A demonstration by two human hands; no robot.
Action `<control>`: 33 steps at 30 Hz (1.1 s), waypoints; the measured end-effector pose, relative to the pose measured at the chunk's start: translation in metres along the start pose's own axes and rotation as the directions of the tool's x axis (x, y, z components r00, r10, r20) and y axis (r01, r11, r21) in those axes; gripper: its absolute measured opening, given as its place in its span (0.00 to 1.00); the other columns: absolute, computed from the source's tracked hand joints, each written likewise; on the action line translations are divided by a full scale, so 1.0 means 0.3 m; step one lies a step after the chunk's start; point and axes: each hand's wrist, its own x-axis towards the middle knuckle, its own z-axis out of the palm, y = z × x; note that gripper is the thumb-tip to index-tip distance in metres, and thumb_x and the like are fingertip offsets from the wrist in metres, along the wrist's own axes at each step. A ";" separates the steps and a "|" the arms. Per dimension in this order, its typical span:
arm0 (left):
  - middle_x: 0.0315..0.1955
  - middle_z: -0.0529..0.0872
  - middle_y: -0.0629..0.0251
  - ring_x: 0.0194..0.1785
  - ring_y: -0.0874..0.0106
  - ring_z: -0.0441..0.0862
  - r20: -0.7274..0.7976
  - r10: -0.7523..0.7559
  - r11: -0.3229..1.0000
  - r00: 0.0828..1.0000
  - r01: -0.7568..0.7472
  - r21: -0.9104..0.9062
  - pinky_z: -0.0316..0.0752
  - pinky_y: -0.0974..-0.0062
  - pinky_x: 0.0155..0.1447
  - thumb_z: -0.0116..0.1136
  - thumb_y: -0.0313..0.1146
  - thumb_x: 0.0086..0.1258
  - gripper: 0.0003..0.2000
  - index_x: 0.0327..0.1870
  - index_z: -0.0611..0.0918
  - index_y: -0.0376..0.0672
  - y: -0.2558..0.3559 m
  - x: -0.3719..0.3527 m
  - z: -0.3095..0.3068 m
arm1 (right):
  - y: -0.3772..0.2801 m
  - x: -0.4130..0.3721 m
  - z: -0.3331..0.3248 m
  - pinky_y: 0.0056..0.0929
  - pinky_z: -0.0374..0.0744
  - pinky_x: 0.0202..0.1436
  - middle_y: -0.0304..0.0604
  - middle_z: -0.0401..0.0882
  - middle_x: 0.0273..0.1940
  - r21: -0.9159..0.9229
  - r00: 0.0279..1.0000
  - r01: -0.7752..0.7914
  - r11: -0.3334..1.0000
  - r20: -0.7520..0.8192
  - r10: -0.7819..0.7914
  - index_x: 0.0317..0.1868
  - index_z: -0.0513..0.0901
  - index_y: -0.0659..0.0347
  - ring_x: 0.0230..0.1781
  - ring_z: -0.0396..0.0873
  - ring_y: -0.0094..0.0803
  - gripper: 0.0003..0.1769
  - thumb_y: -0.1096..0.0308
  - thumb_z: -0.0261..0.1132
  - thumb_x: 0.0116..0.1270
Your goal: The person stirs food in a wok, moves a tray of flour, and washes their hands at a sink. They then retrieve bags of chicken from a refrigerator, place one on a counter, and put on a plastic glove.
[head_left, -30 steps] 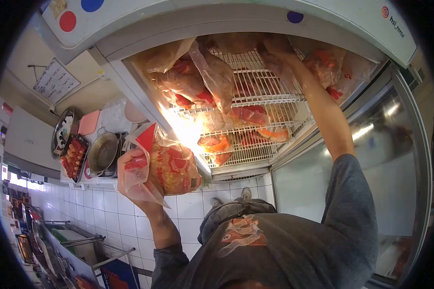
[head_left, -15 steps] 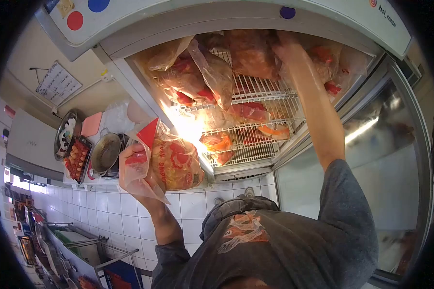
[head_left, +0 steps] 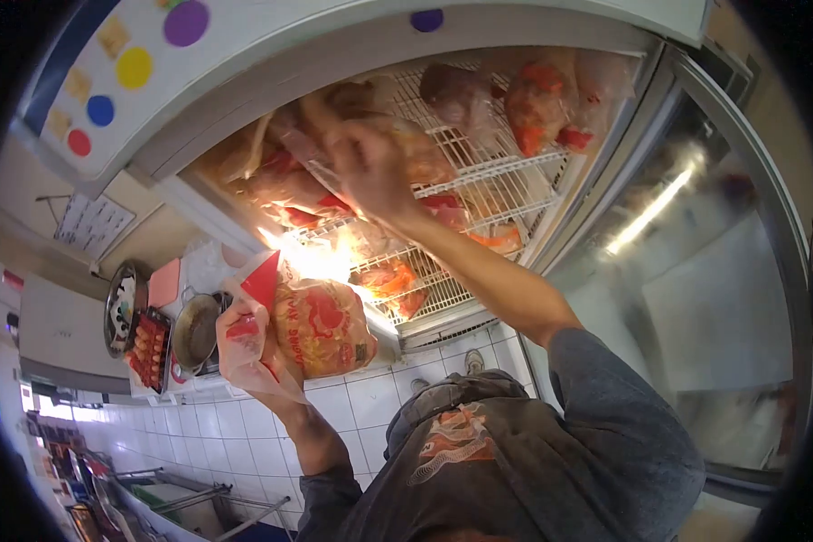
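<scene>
My left hand [head_left: 248, 348] grips the gathered top of a printed plastic bag of chicken meat [head_left: 325, 327], holding it outside the refrigerator, left of the opening. Red lettering, a red chicken drawing and a red corner show on the bag. My right hand [head_left: 370, 172] is inside the refrigerator at the top shelf, in front of clear plastic bags of meat [head_left: 285, 190]. Motion blurs its fingers, so I cannot see if they hold anything. On the right of that shelf lie more bagged pieces, one orange-red [head_left: 537, 104].
Wire shelves [head_left: 492, 185] below carry more packed meat. The glass door [head_left: 686, 298] stands swung out on my right. To the left, a counter holds a pan [head_left: 197, 334], a tray of eggs [head_left: 149, 350] and a round metal bowl [head_left: 122, 307]. White tiles [head_left: 339, 406] cover the floor.
My right hand has moved left along the top shelf, from the right-hand bags to the left-hand ones. The view has shifted; my left hand still holds the printed bag.
</scene>
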 end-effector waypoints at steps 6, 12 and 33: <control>0.37 0.81 0.63 0.42 0.74 0.78 0.048 0.074 0.992 0.996 -0.078 0.096 0.72 0.81 0.51 0.57 0.22 0.66 0.05 0.39 0.79 0.29 -0.002 0.004 0.017 | -0.002 0.097 -0.225 0.28 0.78 0.41 0.44 0.84 0.33 0.064 0.829 -0.303 0.951 0.509 0.230 0.46 0.83 0.65 0.35 0.81 0.26 0.13 0.64 0.61 0.71; 0.38 0.82 0.62 0.42 0.74 0.78 0.003 -0.004 1.000 1.000 0.004 -0.016 0.72 0.80 0.50 0.61 0.24 0.64 0.07 0.38 0.80 0.30 0.011 -0.018 0.058 | 0.387 0.337 -0.450 0.46 0.79 0.53 0.56 0.84 0.46 -0.823 0.860 0.245 0.513 0.429 0.278 0.48 0.84 0.62 0.46 0.83 0.48 0.20 0.56 0.65 0.63; 0.38 0.84 0.63 0.42 0.76 0.81 0.050 -0.066 0.984 0.997 0.074 -0.164 0.74 0.79 0.49 0.66 0.30 0.57 0.13 0.41 0.80 0.35 -0.068 -0.044 -0.046 | 0.407 0.569 -0.788 0.41 0.81 0.51 0.51 0.80 0.52 -0.078 0.653 -0.731 0.678 0.211 0.728 0.53 0.79 0.63 0.49 0.81 0.43 0.20 0.56 0.58 0.71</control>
